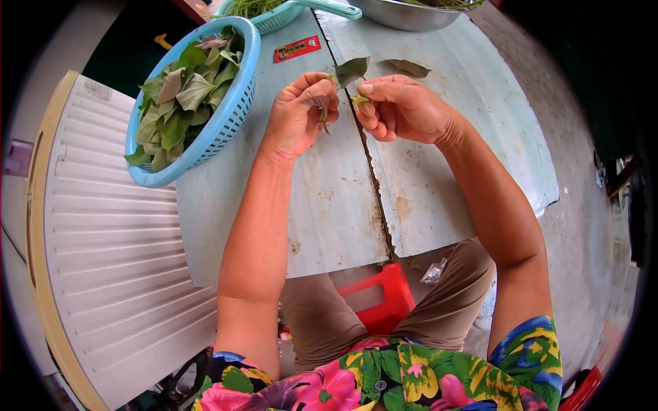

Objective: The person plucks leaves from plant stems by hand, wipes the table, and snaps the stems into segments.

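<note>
The left hand [296, 118] has its fingers pinched together on a small, dark bit of leaf [323, 116], which hangs down below the fingertips. The right hand [408, 108] is pinched too, with a short green stem [359, 100] between its thumb and fingers. The two hands are near each other but not touching, up over the table [308, 226].

A dark green leaf [352, 71] shows in the gap, just past the fingers. I cannot tell if it is held or lies on the table. Another leaf [409, 68] is on the table, just past the right hand.

A little red packet [297, 49] lies flat past the left hand. On the left side is a blue basket [223, 137] with holes in its side, tipped in the view and full of green leaves [179, 113]. At the far side are a green strainer [279, 19] with a long handle and a shiny metal bowl [418, 18], both with thin green stalks in them.
</note>
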`<state>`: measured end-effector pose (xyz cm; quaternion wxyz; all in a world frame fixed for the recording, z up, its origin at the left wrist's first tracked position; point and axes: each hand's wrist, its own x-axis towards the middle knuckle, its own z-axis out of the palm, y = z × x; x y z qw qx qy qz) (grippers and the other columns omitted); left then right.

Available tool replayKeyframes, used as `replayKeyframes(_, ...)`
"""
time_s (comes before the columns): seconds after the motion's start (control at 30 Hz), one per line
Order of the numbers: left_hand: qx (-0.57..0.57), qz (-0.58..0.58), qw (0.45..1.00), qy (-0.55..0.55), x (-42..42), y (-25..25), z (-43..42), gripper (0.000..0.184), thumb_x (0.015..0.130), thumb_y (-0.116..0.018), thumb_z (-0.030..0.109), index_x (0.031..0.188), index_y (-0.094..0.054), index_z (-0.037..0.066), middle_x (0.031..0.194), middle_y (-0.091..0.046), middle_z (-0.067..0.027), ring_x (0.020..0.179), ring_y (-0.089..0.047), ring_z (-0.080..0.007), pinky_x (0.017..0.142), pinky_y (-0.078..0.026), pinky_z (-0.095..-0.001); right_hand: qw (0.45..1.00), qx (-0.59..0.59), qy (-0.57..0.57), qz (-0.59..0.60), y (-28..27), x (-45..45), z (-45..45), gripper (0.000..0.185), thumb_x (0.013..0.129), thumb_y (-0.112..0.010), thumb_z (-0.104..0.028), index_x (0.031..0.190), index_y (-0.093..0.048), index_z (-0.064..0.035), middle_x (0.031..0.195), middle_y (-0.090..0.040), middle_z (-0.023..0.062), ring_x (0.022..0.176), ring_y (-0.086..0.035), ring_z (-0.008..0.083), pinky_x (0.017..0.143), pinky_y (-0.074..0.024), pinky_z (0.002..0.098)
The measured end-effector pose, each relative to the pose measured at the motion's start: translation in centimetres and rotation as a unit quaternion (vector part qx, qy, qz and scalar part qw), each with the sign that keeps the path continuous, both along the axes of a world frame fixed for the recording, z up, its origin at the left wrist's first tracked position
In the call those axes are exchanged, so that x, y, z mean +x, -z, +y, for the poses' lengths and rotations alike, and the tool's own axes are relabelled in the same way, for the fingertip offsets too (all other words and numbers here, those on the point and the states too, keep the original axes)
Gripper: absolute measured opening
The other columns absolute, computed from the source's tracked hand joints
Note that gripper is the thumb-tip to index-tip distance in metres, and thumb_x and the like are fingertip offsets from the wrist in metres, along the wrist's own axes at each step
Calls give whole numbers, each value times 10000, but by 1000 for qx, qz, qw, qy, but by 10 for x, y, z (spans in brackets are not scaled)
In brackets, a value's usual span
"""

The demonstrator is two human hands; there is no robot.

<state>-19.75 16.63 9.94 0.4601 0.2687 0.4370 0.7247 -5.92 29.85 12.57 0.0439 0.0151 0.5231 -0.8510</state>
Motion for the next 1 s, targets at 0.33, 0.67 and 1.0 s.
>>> replayKeyframes(0.33, 9, -33, 999, -28, -4, 5, 2, 81, 796, -578, 141, 839, -564, 74, 736, -574, -33, 596, -516, -106, 498, -396, -225, 1000, 8, -2, -6, -1, 2, 0, 170, 813, -558, -169, 705, -565, -38, 629, -560, 45, 503, -503, 77, 445, -385, 197)
replayKeyframes(0.67, 12, -66, 991, -116, -6, 9, 6, 57, 808, -555, 97, 843, -531, 59, 732, -585, -49, 558, -540, -110, 468, -434, -212, 995, 76, -66, -7, -4, 4, -6, 141, 722, -633, -85, 779, -524, -16, 626, -511, 8, 510, -477, 66, 449, -375, 184)
replayKeyframes(1.0, -7, -45, 989, -141, -4, 5, 6, 50, 822, -536, 109, 825, -547, 60, 742, -574, -43, 612, -518, -99, 511, -416, -206, 996, 48, -69, -10, -6, 7, -8, 138, 702, -637, -44, 774, -523, -12, 617, -502, 6, 487, -464, 66, 442, -379, 190)
